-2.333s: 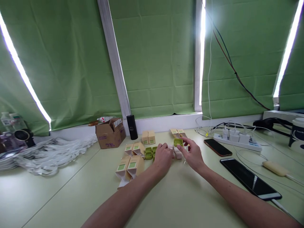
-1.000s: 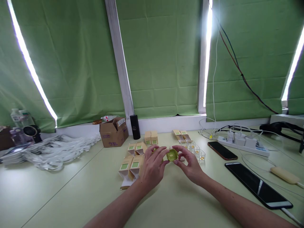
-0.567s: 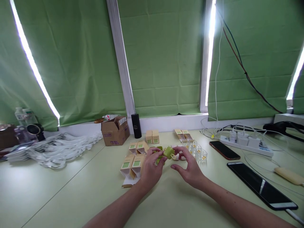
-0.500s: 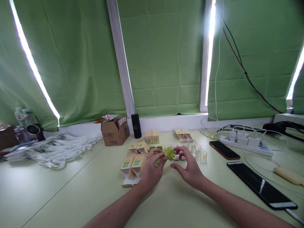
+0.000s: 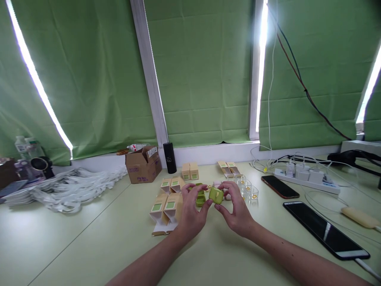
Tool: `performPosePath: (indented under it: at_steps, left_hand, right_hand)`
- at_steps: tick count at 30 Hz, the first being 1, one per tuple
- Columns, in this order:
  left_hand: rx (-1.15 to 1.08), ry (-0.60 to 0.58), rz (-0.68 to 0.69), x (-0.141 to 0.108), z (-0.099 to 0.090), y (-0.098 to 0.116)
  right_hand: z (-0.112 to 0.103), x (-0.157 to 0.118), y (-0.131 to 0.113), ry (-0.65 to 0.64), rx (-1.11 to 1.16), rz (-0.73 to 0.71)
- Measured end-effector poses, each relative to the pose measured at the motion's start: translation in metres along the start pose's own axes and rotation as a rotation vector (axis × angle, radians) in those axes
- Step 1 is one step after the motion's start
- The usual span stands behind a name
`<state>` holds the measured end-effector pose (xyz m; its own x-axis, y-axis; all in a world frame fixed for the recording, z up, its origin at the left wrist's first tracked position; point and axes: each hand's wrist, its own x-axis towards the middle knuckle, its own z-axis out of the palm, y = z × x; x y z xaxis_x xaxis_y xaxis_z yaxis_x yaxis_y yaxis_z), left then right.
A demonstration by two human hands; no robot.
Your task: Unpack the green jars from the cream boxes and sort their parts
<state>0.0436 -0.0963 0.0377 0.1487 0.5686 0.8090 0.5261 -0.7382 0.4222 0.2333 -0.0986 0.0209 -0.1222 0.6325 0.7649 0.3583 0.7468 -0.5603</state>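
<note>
A small, shiny green case-like object (image 5: 216,195) with rounded corners is held up between my two hands, just above the table. My left hand (image 5: 193,208) has its thumb and fingertips at the object's left edge. On the other side, my right hand (image 5: 236,208) grips it with the thumb underneath and the fingers at the upper right. Other green pieces (image 5: 201,198) lie behind my left fingers, partly hidden. Several clear cups with gold-coloured centres (image 5: 247,188) stand just beyond my right hand. Beside my left hand are kraft boxes with green labels (image 5: 163,206).
An open brown carton (image 5: 143,166) and a black cylinder (image 5: 170,158) stand at the back. White straps (image 5: 77,188) are heaped on the left. To the right lie two phones, one dark (image 5: 279,186) and one larger (image 5: 324,228), near a power strip (image 5: 306,180) with tangled cables.
The green object has been turned, so a broader face now shows and its pale loop no longer stands out at the right. My right thumb and fingers have closed onto it.
</note>
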Motion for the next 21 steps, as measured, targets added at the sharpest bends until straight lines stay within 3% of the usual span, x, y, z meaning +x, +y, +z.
performPosePath:
  at_steps: [7,21]
  left_hand:
    - [0.022,-0.034,0.094,-0.0011,-0.0004,0.0018]
    - [-0.066,-0.031,0.049,-0.0009,0.0016,-0.0014]
  right_hand:
    - [-0.0016,0.0001,-0.0017,-0.024,-0.005,-0.016]
    - [-0.0005,-0.0008,0.0025,-0.051,0.008,-0.026]
